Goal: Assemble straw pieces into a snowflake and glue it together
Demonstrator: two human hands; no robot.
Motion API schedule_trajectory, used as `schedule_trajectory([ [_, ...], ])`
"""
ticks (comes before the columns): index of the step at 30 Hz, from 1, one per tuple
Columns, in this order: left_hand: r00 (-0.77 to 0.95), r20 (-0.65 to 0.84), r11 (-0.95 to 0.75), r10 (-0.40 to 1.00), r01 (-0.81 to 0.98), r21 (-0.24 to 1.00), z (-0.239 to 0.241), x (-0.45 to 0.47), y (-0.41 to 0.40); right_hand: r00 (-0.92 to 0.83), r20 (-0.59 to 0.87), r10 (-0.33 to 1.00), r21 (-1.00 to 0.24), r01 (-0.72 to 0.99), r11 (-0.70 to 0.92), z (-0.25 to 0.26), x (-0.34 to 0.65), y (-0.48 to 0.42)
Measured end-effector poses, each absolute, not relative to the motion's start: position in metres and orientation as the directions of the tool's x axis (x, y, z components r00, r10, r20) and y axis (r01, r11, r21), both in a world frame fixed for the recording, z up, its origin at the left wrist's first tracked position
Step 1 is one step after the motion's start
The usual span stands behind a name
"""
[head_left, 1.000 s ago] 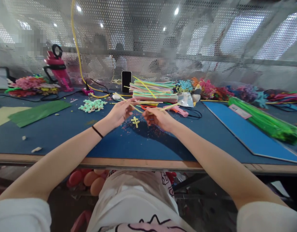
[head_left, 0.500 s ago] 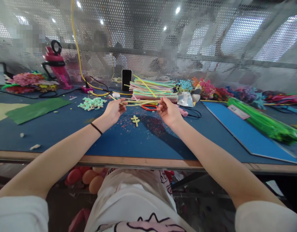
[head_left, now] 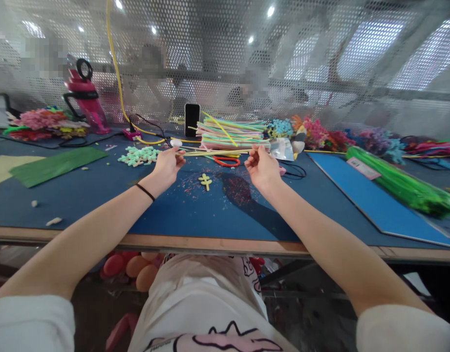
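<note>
Between my two hands stretch pale yellow pipe cleaners (head_left: 213,153), held level over the table. My left hand (head_left: 169,165) pinches their left end, and my right hand (head_left: 260,165) pinches the right end. How many strands there are I cannot tell. Below them a small yellow leaf-like sprig (head_left: 205,182) lies flat on the blue table. Just behind the strands rest red-orange scissor handles (head_left: 226,161), partly covered. A stack of pastel pipe cleaners (head_left: 230,133) lies behind my hands. Mint-green twisted pieces (head_left: 139,156) form a pile left of my left hand.
A phone (head_left: 192,120) stands upright at the back, near a pink bottle (head_left: 86,102). Green sheets (head_left: 59,166) lie at the left. On the right are a blue board (head_left: 375,200) and bagged green pipe cleaners (head_left: 404,181). Colourful bundles (head_left: 314,133) line the perforated screen.
My hands have moved apart, the right one to the right and the left one slightly left. The yellow strands between them now lie closer together and straighter.
</note>
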State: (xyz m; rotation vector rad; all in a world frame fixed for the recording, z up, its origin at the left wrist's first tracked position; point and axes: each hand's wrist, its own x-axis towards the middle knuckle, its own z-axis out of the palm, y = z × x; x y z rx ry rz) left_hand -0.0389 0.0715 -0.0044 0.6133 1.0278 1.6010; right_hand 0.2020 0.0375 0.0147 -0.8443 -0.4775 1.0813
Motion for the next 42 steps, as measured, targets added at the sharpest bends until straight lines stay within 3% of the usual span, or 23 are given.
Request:
schedule_trajectory([
  [15,-0.208,0.012,-0.064,0.978,-0.241,0.968,-0.001,-0.034,0.06,0.409,-0.001,0.913,-0.812,-0.533,0.238,0.012,0.206,0.044],
  [21,-0.1,0.006,-0.026,0.995,-0.203,0.979,-0.003,-0.032,0.058,0.381,-0.001,0.925,-0.871,-0.455,0.186,0.013,0.204,0.039],
  [27,0.158,-0.027,0.044,0.987,-0.103,0.994,-0.012,-0.029,0.058,0.208,0.038,0.978,-0.944,-0.313,0.103,0.008,0.2,0.035],
  [29,0.218,-0.037,0.05,0.975,-0.057,0.997,-0.013,-0.027,0.057,0.106,0.031,0.994,-0.978,-0.2,0.052,0.004,0.201,0.034],
  [31,0.24,-0.057,0.062,0.969,-0.013,0.998,-0.011,-0.025,0.054,0.014,0.025,1.0,-0.998,0.063,0.024,0.001,0.203,0.033],
  [33,0.234,-0.08,0.074,0.969,0.034,0.997,-0.01,-0.025,0.053,-0.034,0.066,0.997,-0.899,0.431,0.075,-0.002,0.206,0.032],
  [35,0.221,-0.092,0.077,0.971,0.077,0.994,-0.008,-0.025,0.052,-0.06,0.154,0.986,-0.718,0.679,0.153,-0.003,0.211,0.033],
  [42,0.207,-0.023,-0.02,0.978,0.201,0.979,-0.017,-0.027,0.056,-0.087,0.324,0.942,-0.43,0.873,0.228,-0.012,0.216,0.049],
])
